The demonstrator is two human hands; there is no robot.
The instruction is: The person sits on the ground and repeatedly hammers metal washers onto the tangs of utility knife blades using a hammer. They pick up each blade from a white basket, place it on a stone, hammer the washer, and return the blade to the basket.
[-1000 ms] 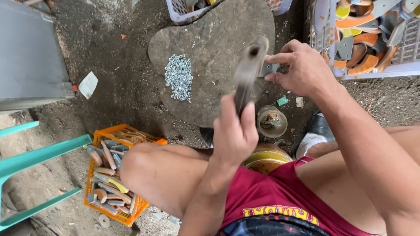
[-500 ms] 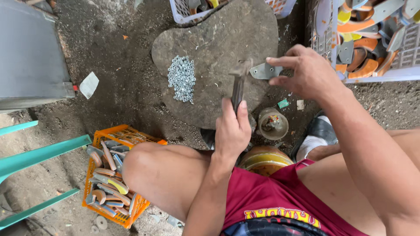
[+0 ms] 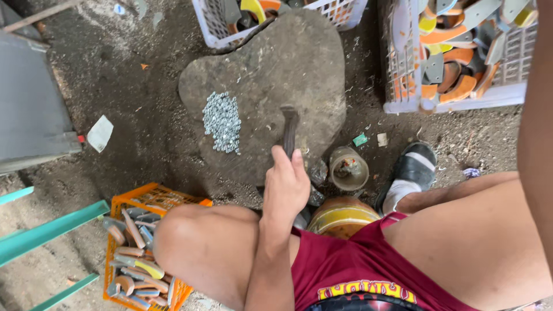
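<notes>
One left hand was closed around one hammer resting on the single flat stone beside one rivet pile, bare stone around it; right hand out of view.

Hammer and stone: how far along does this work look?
Looks done: the orange crate by the knee holds a heap of handled pieces. In hand: the left hand grips a hammer, its head on the flat stone with no piece under it; the right hand is out of view. Left: a pile of small metal fasteners and a white basket full of parts, so probably plenty remains.
</notes>
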